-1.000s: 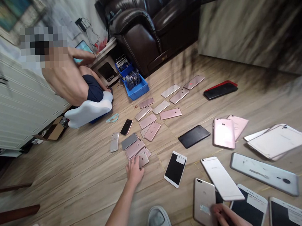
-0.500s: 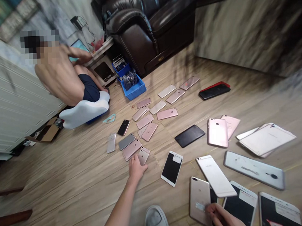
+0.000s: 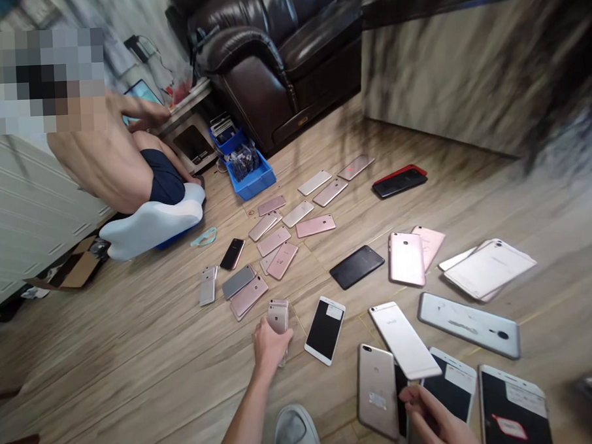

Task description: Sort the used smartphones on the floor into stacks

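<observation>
Head view: our left hand [image 3: 272, 342] is gripping two gold-toned phones [image 3: 279, 314], just left of the white-framed phone [image 3: 325, 331].
Taking the white-framed phone as landmark, we are clasping the overlapping pair between thumb and fingers; we cannot tell whether it is touching the wood floor [image 3: 160, 365]. Our right hand [image 3: 439, 420] is sitting to the landmark's near right, thumb and forefinger close together; we cannot tell whether they are pinching anything. A stickered gold-backed phone [image 3: 376, 382] is lying between landmark and right hand. We are seeing a black phone [image 3: 357, 266] lying beyond the landmark, rightward. Far left of it, another person [image 3: 97, 162] is sitting on a pale cushion [image 3: 153, 225].
</observation>
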`<state>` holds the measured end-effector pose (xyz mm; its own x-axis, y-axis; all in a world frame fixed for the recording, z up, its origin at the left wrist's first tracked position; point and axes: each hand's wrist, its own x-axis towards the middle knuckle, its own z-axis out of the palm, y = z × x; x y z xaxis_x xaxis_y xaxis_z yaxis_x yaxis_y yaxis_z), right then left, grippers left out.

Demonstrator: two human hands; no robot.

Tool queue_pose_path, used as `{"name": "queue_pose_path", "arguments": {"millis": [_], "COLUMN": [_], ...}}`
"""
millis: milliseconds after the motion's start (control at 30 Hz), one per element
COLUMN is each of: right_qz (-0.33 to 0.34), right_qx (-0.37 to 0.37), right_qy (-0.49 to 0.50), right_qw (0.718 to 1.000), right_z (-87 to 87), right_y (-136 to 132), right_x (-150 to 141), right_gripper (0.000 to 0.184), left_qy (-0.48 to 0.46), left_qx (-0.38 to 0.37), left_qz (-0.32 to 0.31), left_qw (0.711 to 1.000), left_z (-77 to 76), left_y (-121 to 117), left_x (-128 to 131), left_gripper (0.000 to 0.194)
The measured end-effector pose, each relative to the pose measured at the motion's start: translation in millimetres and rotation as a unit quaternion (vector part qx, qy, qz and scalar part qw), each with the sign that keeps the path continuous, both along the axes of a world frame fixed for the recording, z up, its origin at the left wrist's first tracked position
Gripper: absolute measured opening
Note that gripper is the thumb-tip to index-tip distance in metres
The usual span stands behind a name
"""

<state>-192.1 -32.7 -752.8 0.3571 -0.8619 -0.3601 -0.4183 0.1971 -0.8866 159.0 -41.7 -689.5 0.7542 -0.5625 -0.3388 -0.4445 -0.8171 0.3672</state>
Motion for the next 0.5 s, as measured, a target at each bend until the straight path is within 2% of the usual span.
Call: {"name": "queue_pose_path", "arguments": {"millis": [67,133,200,233,267,333,367,400,433,500], "right_qz": [0.000,-0.005,0.000,0.006,0.011,0.002,-0.005,-0.011,-0.013,-0.015], "right_qx": [0.010,0.015,0.019,0.026,0.038,0.062,0.075,0.093,0.113,0.148], "right_qy": [-0.002,-0.014,-0.040,-0.058,-0.077,-0.126,-0.156,-0.188,-0.219,-0.269], "right_qw": [1.000,1.000,0.999,0.998,0.996,0.990,0.985,0.978,0.969,0.952], "right_z": [5.8,20.6,43.1,55.8,68.6,92.2,102.4,111.2,118.7,130.1], "right_y": [-1.0,-3.6,-8.0,-10.7,-13.5,-19.5,-22.6,-25.6,-28.6,-34.1], "right_x": [2.3,9.5,19.8,25.2,30.0,36.7,38.1,38.2,37.2,33.1], "right_gripper": [0.040,0.042,0.044,0.046,0.048,0.058,0.065,0.072,0.077,0.076], "left_qy": [0.094,0.200,0.328,0.410,0.501,0.664,0.721,0.756,0.778,0.797], "left_qx": [-0.041,-0.073,-0.114,-0.141,-0.166,-0.192,-0.186,-0.170,-0.150,-0.107], "left_qz": [0.011,0.014,0.013,0.014,0.013,0.008,0.002,-0.004,-0.004,0.020], "left_qw": [0.995,0.977,0.938,0.901,0.849,0.722,0.668,0.633,0.610,0.594], "left_z": [10.0,22.0,35.8,42.9,49.7,60.7,64.5,67.1,68.7,70.0], "left_y": [1.6,3.7,5.6,6.1,6.2,5.5,4.8,4.0,3.4,2.5], "left_x": [-8.6,-22.6,-41.5,-52.2,-63.6,-87.2,-98.9,-110.2,-120.6,-137.7], "left_gripper": [0.047,0.051,0.059,0.062,0.064,0.069,0.069,0.067,0.064,0.057]}}
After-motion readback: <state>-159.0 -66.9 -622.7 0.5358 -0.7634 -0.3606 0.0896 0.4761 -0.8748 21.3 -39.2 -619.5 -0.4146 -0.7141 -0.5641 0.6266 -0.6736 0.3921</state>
